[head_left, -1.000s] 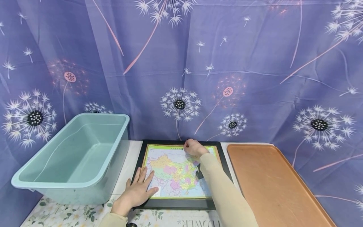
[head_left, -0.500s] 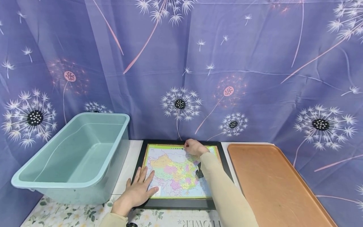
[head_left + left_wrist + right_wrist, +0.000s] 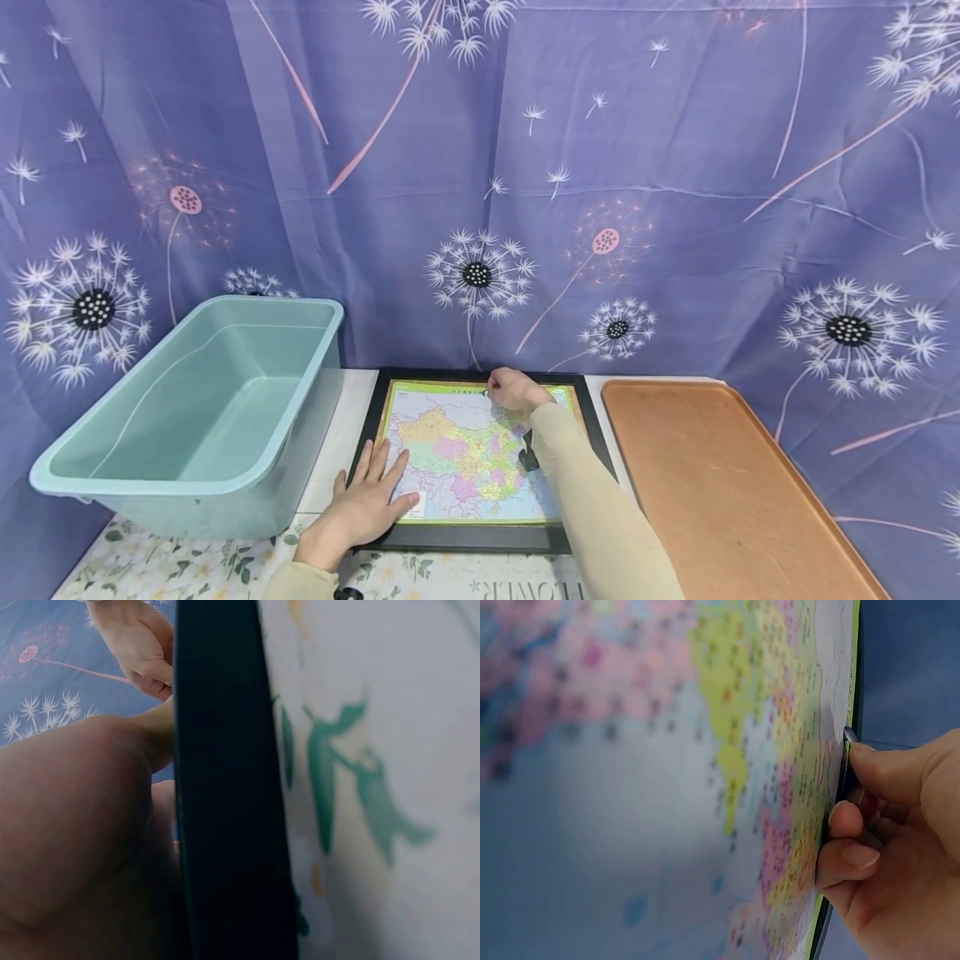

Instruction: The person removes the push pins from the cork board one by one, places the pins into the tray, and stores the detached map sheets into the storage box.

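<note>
A coloured map lies on a black-framed board on the table. My left hand rests with spread fingers over the board's lower left side, its fingertips on the frame and the map's edge. At the map's top edge my right hand has its fingers curled, with thumb and forefinger pinching a small thing. In the right wrist view, a little grey, shiny rounded end pokes out past the thumb tip; most of it is hidden by the fingers. The other fingers touch the map's surface there.
A deep light-green plastic tub stands left of the board. To the right lies a long brown tray. A purple dandelion curtain hangs close behind. Flowered cloth covers the front of the table.
</note>
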